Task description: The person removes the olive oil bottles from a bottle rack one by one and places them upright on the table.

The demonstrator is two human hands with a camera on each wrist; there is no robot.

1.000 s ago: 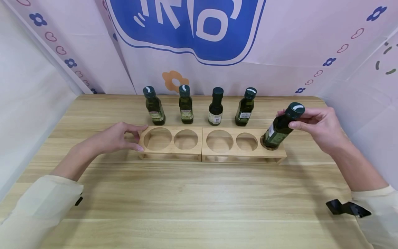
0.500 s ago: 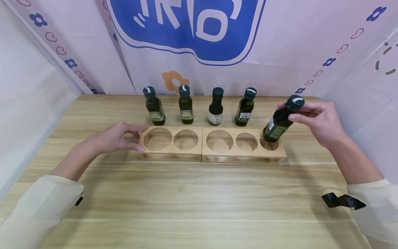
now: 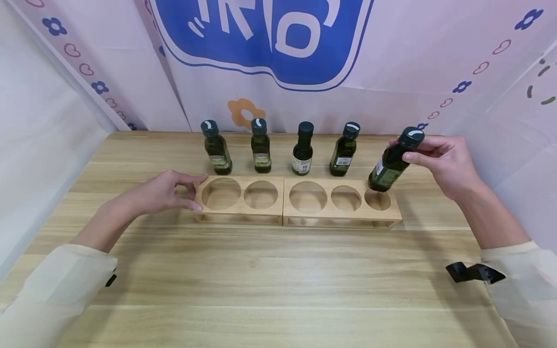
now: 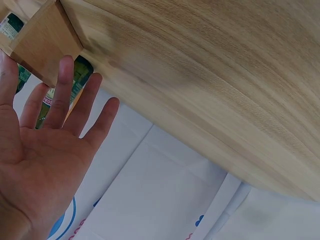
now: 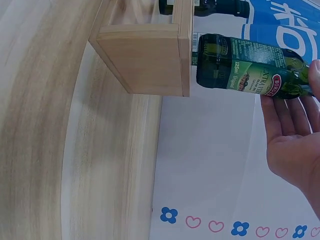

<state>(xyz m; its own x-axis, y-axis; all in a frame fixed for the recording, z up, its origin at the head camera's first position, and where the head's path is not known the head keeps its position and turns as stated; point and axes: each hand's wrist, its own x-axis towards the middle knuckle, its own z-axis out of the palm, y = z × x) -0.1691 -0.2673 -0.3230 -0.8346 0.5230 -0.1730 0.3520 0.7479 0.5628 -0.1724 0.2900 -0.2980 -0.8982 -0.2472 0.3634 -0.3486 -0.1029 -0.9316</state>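
Note:
My right hand (image 3: 450,166) pinches a small dark green olive oil bottle (image 3: 388,169) near its cap. The bottle leans, its base just over the right-end hole of a wooden rack (image 3: 285,203). In the right wrist view the bottle's green label (image 5: 255,75) shows, and its base is outside the rack's top board. At the rack's left end my left hand (image 3: 163,195) touches the corners, thumb at the front and a finger at the back. The left wrist view has that hand's fingers (image 4: 62,95) straight and spread beside the end panel (image 4: 47,42).
Behind the rack stand several similar bottles: far left (image 3: 219,154), left of centre (image 3: 261,152), right of centre (image 3: 302,154) and right (image 3: 343,154). The rack's round holes show bare wood below. A printed cloth (image 3: 204,92) hangs behind the wooden table (image 3: 252,280).
My right hand has raised the olive oil bottle up out of the rack's right-end hole and slightly back. My left hand has stayed at the rack's left end.

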